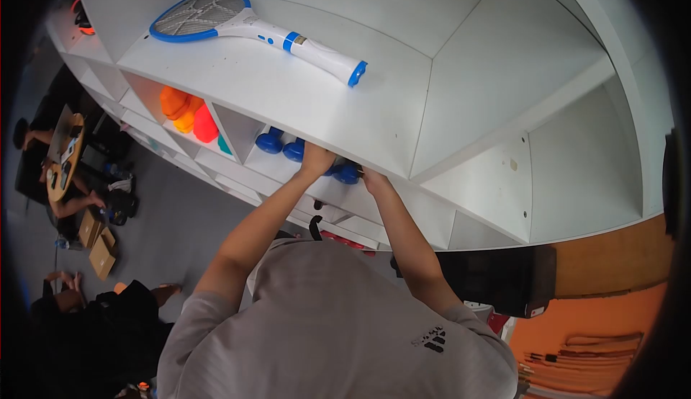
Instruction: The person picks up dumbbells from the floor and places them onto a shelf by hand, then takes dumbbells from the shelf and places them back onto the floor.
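Note:
Both hands reach into a low shelf compartment that holds several blue dumbbells (270, 142). My left hand (317, 160) is among them, right beside a blue dumbbell head (294, 150); the shelf board above hides its fingers. My right hand (373, 181) is at the right side of another blue dumbbell head (346, 174), close against it. Its fingers are mostly hidden behind the dumbbell and the shelf edge, so I cannot tell whether either hand grips one.
A blue and white electric fly swatter (288, 41) lies on the white shelf (345, 114) above my hands. Orange and red rounded objects (205, 124) fill the compartment to the left. At far left, people sit near a small wooden table (66, 155). Open cardboard boxes (102, 255) lie on the floor.

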